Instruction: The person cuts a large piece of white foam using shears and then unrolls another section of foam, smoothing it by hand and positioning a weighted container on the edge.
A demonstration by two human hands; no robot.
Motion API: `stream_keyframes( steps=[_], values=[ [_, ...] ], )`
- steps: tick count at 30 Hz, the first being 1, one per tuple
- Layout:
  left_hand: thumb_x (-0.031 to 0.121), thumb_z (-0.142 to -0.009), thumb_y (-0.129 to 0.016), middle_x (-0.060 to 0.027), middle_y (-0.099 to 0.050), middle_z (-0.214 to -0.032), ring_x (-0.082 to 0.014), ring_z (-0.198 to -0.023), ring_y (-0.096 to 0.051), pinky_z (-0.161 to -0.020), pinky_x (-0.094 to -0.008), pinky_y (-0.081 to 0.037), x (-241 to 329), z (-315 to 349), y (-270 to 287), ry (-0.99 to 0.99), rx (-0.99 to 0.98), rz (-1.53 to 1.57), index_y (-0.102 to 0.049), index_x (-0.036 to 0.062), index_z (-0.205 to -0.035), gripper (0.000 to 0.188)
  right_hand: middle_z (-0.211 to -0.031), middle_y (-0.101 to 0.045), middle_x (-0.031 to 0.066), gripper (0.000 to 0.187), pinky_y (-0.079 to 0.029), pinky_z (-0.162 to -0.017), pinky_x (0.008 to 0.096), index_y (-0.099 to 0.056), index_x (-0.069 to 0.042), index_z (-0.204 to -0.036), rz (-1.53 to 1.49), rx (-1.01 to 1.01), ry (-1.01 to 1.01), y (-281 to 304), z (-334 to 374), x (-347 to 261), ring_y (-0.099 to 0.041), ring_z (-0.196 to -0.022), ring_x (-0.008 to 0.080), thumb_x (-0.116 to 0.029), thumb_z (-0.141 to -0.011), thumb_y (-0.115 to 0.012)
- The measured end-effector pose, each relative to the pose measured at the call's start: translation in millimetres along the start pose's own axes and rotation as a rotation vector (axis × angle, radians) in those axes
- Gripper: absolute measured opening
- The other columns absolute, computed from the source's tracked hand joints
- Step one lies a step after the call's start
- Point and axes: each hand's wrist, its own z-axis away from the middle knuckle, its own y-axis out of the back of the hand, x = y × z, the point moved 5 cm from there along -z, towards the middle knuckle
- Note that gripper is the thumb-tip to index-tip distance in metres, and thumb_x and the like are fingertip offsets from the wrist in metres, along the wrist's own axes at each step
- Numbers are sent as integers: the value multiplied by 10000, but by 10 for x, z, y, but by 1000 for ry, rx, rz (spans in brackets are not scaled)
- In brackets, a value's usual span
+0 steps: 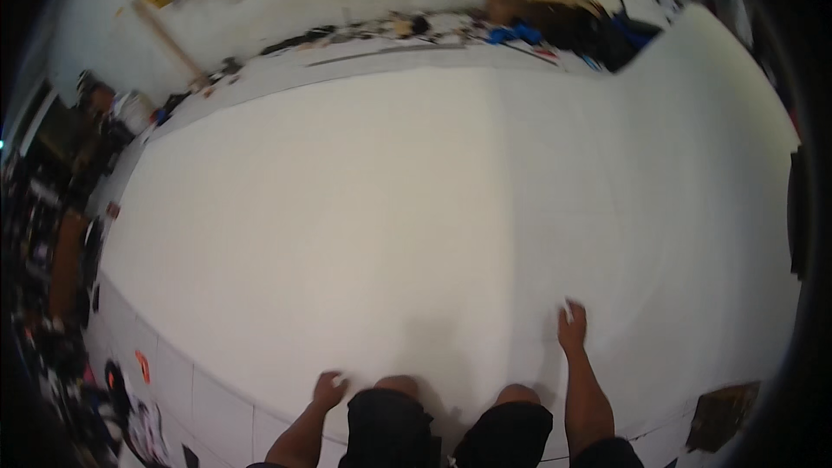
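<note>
Kneeling low in the frame, we press our curled left hand (328, 388) and right hand (572, 326), pinching a small white piece (568, 309), onto the large white sheet (416, 208); dark clutter (52, 295) lines the left edge.

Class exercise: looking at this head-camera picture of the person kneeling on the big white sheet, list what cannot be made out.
- Small white object in the right hand: too small to identify, head view.
- Left hand grip: blurred; holding anything is unclear.
- White sheet: material and markings washed out.
- Clutter beyond the sheet: blurred, fisheye-bent.
</note>
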Motion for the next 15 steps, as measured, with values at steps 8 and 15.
stream_keyframes(
  steps=[8, 15],
  values=[
    [273, -787, -566, -255, -641, -991, -385, -943, -625, -854, -439, -495, -2763, 3780, 218, 921, 181, -22, -628, -50, -951, 368, -826, -609, 99, 257, -472, -602, 299, -596, 23, -978, -268, -181, -602, 1276, 3661, 687, -591, -710, 172, -216, -928, -514],
    [230, -791, -612, -194, -661, -973, -320, -925, -633, -845, -403, -487, -1776, 3074, -349, 563, 479, 460, -662, -6, -952, 290, -869, -654, 102, 318, -489, -588, 330, -612, 20, -998, -228, -345, -540, 952, 4444, 1548, -598, -702, 172, -279, -894, -574]
  ],
)
